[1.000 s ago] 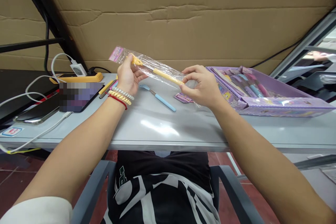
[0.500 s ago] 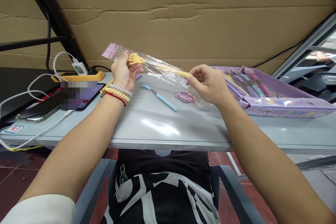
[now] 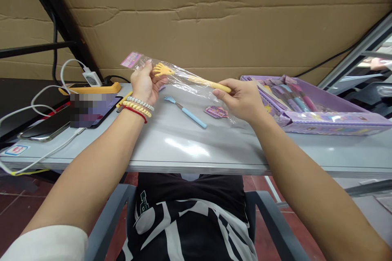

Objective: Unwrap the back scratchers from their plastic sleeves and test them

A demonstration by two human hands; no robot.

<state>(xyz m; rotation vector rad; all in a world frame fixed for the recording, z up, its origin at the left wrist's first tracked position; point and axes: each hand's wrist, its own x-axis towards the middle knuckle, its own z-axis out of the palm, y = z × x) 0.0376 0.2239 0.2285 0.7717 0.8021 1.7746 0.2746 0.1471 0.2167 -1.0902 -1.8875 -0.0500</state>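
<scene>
A yellow back scratcher with a hand-shaped head lies slanted inside a clear plastic bag, held above the table. My left hand is closed on the bag near the scratcher's head, just below the pink-purple header card. The end of the yellow handle is pinched in my right hand; I cannot tell whether that end is outside the bag. Below them, a light blue back scratcher rests unwrapped on the table. Several small purple-pink cards lie in a pile to its right.
On the right stands an open purple box with several wrapped, coloured items. A phone, another lit screen, white cables and a yellow power strip occupy the left. Cardboard rises behind the table.
The yellow back scratcher has shifted slightly right within the bag, its handle end now further across my right fingers. The bag's header has moved a little right too.
</scene>
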